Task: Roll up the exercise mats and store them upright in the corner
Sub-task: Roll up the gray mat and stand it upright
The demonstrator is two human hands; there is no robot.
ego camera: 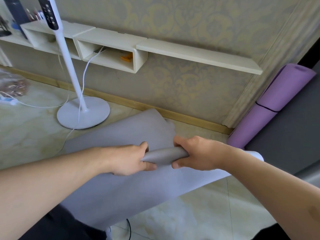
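Nearest the camera, both forearms reach forward over a grey mat [131, 191] spread across the tiled floor [216, 210]. The left hand [129, 160] and the right hand [195, 155] sit close together on a small, tight roll [166, 154] formed in the mat. On each hand the fingers curl over the top of the roll and the thumb tucks beneath it, so both hold it firmly. The far part of the mat rises behind the hands as a loose flap, and the near part lies flat, running back towards the person.

Just beyond the mat stands a white fan base [83, 113] with its pole, and a thin white cable [83, 80] trails from the wall shelf [112, 54] down to the floor, passing close to the mat's left edge. To the right, a purple mat [270, 104], already rolled and strapped, leans upright in the corner against the wall.

The main risk, as I judge it, comes from the grip being only at the middle: the outer edges may roll unevenly, giving a cone-shaped bundle that will not stand well. The loose flap could also fold into the roll as a crease. The mat's left edge might catch the cable and tug the fan.
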